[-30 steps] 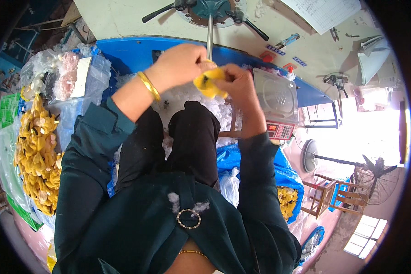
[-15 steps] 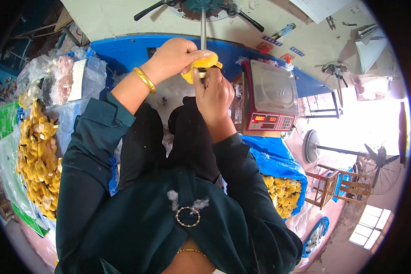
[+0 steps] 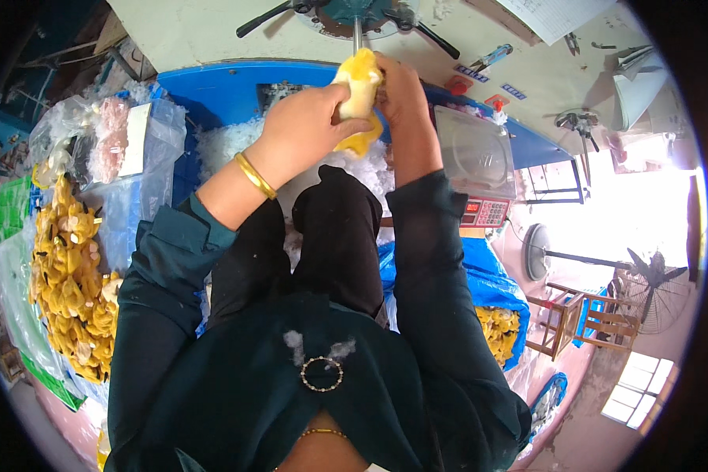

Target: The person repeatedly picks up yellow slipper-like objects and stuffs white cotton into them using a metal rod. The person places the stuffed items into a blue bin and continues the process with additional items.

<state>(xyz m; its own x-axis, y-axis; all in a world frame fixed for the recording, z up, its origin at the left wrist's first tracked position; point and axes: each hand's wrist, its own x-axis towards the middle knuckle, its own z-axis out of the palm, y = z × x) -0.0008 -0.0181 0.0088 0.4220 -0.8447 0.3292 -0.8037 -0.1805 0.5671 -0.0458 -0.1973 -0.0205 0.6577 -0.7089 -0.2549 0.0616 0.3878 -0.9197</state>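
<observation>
A yellow plush toy (image 3: pixel 359 90) with a pale cream part sits at the tip of a thin metal tube (image 3: pixel 358 35) coming out of the machine's front. My left hand (image 3: pixel 308 126), with a gold bangle at the wrist, grips the toy from the left, its thumb across the lower part. On the other side my right hand (image 3: pixel 403 88) curls against the toy's upper right. Some of its fingers are hidden behind the toy. White fluffy stuffing (image 3: pixel 232 149) lies in the blue-edged trough under my hands.
Black-handled levers (image 3: pixel 425 35) flank the tube. A red scale (image 3: pixel 484 211) stands to the right, beside a blue bag (image 3: pixel 480 271) of yellow plush pieces. A heap of yellow plush pieces (image 3: pixel 71 291) lies at left. Pliers (image 3: pixel 492 57) rest on the machine's pale surface.
The toy has moved up the tube toward the machine and looks plumper and upright. My right hand has risen to its upper right; my left hand has dropped lower. More white stuffing shows below.
</observation>
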